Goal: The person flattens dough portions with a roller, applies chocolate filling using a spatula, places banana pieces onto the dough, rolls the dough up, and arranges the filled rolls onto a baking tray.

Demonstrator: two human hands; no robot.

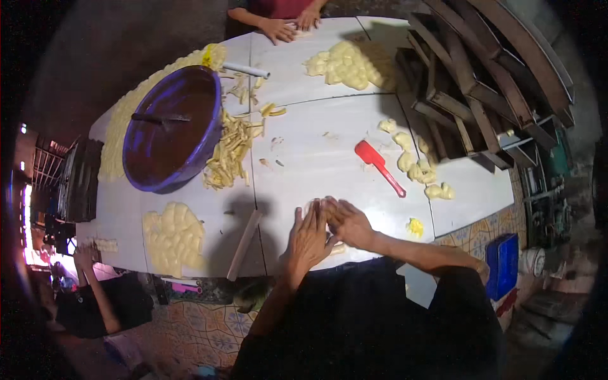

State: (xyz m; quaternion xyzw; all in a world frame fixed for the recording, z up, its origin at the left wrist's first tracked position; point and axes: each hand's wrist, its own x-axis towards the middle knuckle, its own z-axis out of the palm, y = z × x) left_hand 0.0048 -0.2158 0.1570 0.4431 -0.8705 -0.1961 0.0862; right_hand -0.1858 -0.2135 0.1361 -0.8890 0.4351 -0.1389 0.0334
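My left hand (310,239) and my right hand (352,227) lie side by side at the table's near edge, palms down and fingers stretched out. Their fingertips meet or overlap. A small pale dough piece (339,249) shows beside my right palm; anything under the fingers is hidden. Left of my hands lies a pale rolling stick (244,246). Beyond my right hand is a red plastic scraper (380,167), with several loose dough lumps (418,170) to its right. A bright yellow soft dab (415,227) sits near the right edge.
A purple basin (212,136) of brown filling with a dark-handled tool stands left, beside cut dough strips (231,152). Dough balls (174,233) cover areas of the white table (310,139). Wooden trays (468,82) are stacked far right. Co-workers' hands (285,26) work at the far and left edges.
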